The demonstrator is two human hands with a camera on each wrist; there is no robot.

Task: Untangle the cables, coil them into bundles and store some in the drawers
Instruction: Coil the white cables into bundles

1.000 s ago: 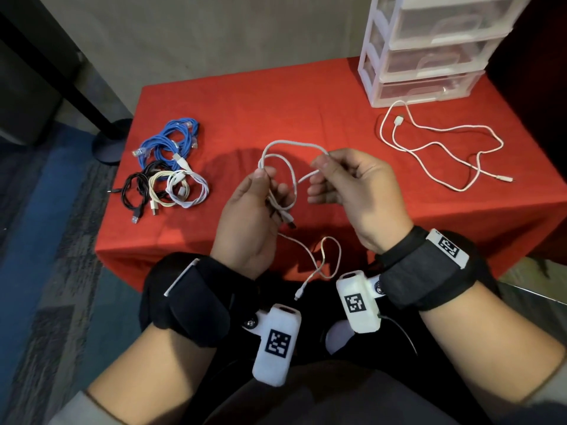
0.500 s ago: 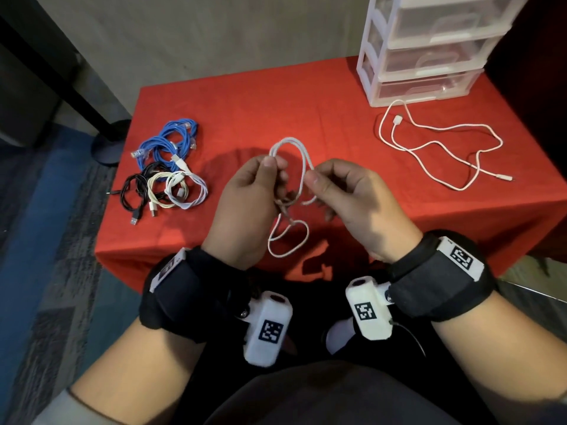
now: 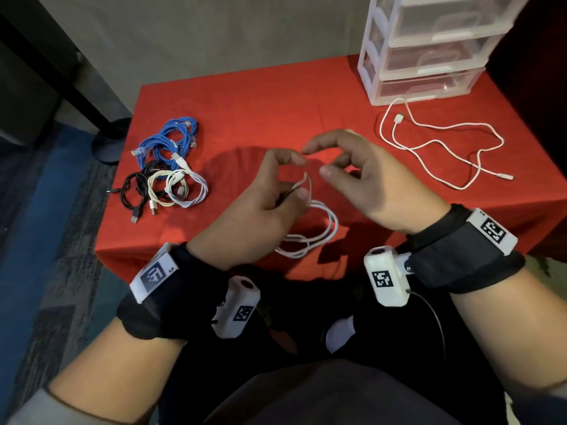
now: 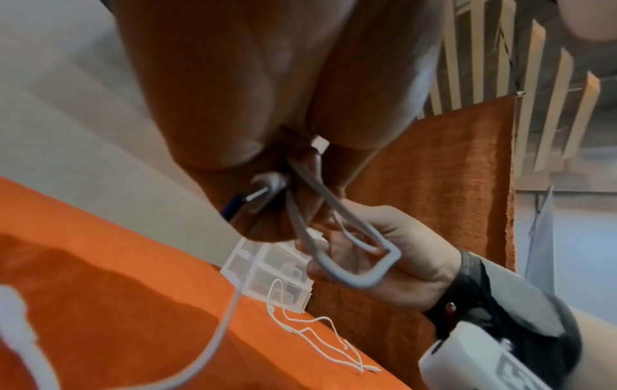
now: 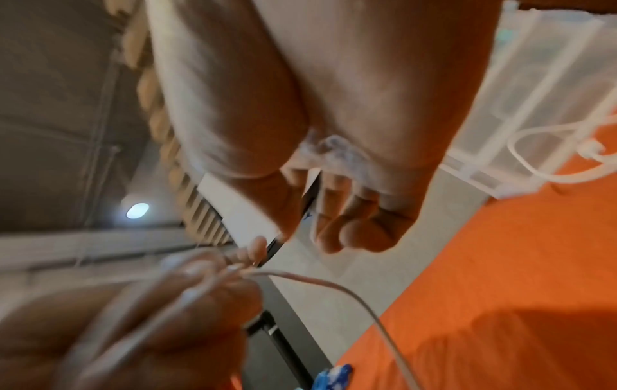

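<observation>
My left hand [image 3: 299, 179] grips a white cable [image 3: 313, 237] above the table's front edge. Its loops hang below my fist, and one short end sticks up beside my thumb. In the left wrist view the loops [image 4: 350, 264] run out from my curled fingers [image 4: 267, 224], next to a USB plug [image 4: 264, 190]. My right hand [image 3: 316, 159] hovers just right of the left with index finger and thumb apart, holding nothing. A second white cable [image 3: 435, 142] lies loose and uncoiled on the red table [image 3: 260, 111] in front of the clear drawer unit [image 3: 429, 56].
Coiled bundles lie at the table's left: blue [image 3: 168, 142], black [image 3: 138, 185], cream [image 3: 156, 191] and white [image 3: 187, 188]. The drawer unit stands at the back right corner with its drawers closed. A dark pole base [image 3: 110, 142] stands on the floor left of the table.
My right hand let go of the white cable and opened. The cable went from a raised loop held between both hands to loops hanging from my left hand alone.
</observation>
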